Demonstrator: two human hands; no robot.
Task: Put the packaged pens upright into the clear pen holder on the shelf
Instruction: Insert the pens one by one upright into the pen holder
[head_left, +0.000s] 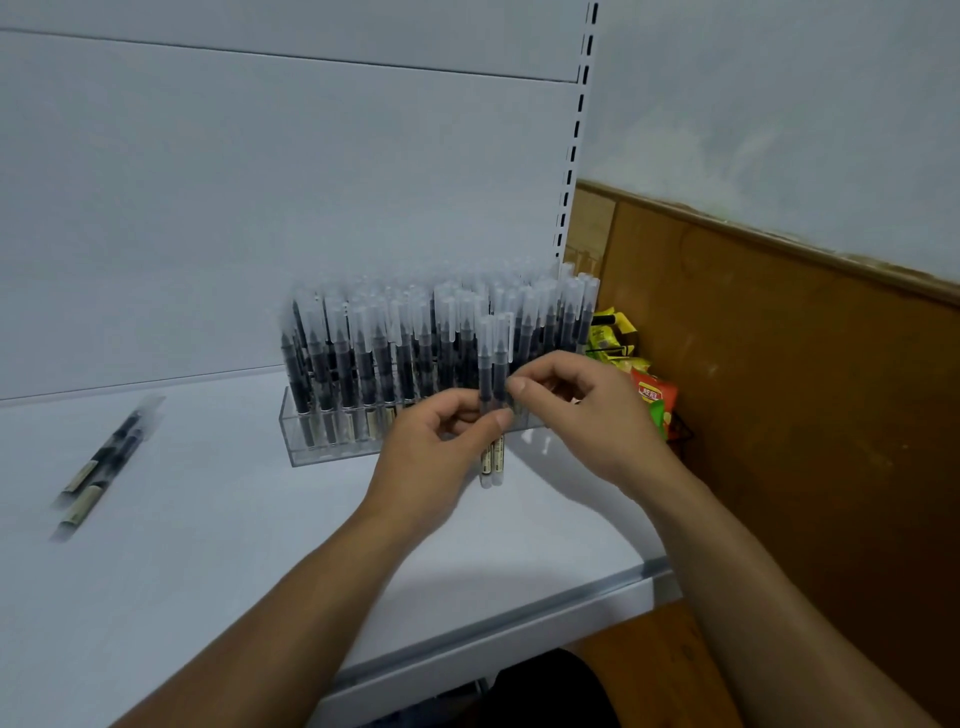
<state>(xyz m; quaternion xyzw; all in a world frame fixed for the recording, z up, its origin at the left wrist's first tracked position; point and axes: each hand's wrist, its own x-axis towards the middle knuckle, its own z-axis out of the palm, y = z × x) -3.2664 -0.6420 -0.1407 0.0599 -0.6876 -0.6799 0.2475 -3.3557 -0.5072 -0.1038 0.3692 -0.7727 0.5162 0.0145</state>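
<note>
Pinching two upright pens (492, 364), left hand (441, 441) and right hand (587, 415); two loose pens (101, 465); one holder (311, 449).

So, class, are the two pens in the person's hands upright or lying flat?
Upright: the held pens stand vertical, caps up, pinched by left hand and right hand.

Left hand (436, 441) and right hand (587, 415) bare, nails cut short; forearms (291, 597) bare to the frame edge; dark garment (550, 686) low between them, kind indiscernible.
</note>
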